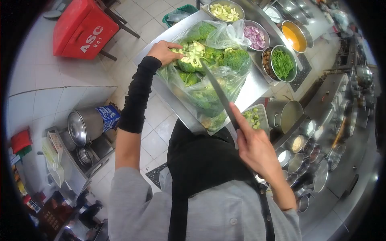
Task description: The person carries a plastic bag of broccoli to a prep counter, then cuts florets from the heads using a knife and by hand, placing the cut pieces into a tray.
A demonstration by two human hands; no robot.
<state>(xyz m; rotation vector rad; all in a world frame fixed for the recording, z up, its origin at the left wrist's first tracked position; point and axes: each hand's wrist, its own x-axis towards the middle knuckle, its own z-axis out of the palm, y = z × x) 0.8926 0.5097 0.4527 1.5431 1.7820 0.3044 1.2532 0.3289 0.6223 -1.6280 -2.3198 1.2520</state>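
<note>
My left hand (163,53) is closed on a head of broccoli (191,58), its pale cut stems turned up. In my right hand (254,148) is a long knife (219,90), gripped by its handle, which my fingers mostly hide. The blade's tip reaches the held broccoli; whether it touches cannot be told. Beneath both lies a clear plastic bag (183,96), spread open on a metal table (257,80). Several more broccoli heads (236,60) rest in it.
Along the table's far right side stand bowls of chopped pale green vegetable (224,13), cut red onion (254,37) and green stalks (282,63). A basket of broccoli pieces (262,118) sits low by my right hand, beside a large pot (290,114). A red box (82,32) stands far left.
</note>
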